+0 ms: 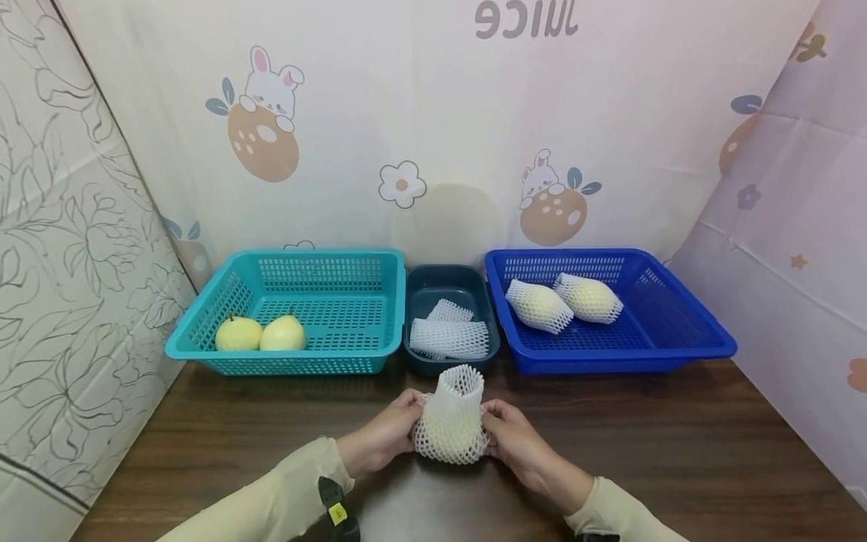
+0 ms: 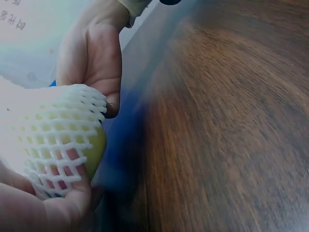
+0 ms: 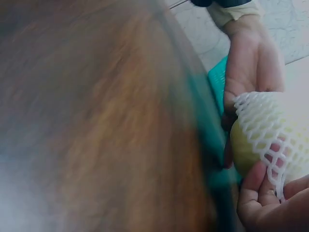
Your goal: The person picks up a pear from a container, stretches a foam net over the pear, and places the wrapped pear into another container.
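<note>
A yellow-green pear, mostly covered by a white foam net sleeve, is held between both hands low over the table. The sleeve's narrow open end points up in the head view. My left hand pinches the net's edge on the left side. On the opposite side, my right hand grips the edge with thumb and fingers. Both wrist views show the pear's bare underside past the net's rim, with fingertips hooked at the mesh.
Two bare pears lie in the teal basket at left. Spare foam sleeves fill part of a small dark bin in the middle. The blue basket at right holds two sleeved pears. A patterned curtain hangs behind.
</note>
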The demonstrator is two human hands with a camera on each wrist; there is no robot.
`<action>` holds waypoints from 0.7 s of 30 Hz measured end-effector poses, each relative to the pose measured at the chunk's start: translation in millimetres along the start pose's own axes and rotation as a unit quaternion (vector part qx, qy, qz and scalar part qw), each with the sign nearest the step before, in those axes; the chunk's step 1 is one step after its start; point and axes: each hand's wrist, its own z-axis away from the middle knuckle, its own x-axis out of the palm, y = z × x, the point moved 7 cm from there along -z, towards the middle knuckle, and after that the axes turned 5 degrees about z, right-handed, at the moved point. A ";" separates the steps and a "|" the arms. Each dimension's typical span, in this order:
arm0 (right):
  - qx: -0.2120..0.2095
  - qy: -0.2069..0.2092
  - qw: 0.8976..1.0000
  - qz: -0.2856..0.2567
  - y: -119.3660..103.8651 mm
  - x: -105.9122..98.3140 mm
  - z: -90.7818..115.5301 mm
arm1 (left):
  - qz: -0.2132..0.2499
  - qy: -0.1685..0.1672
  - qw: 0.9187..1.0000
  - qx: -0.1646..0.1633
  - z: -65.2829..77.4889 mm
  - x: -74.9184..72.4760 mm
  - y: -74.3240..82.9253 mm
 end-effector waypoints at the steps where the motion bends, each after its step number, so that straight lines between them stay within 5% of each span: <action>1: -0.001 -0.004 1.000 -0.007 -2.7 0.6 0.4 | 0.008 -0.005 1.000 -0.002 0.5 0.2 0.9; 8: -0.002 -0.015 0.999 -0.037 -10.0 4.0 -1.1 | 0.034 -0.011 0.999 -0.006 -1.7 -1.1 1.9; 16: 0.034 -0.088 0.993 -0.074 -8.1 13.0 -0.9 | 0.073 0.012 0.997 -0.001 -3.0 -4.5 -4.5; 21: 0.020 -0.082 0.993 -0.082 -12.8 11.7 -2.6 | 0.085 -0.003 0.996 0.000 -2.4 0.3 -3.7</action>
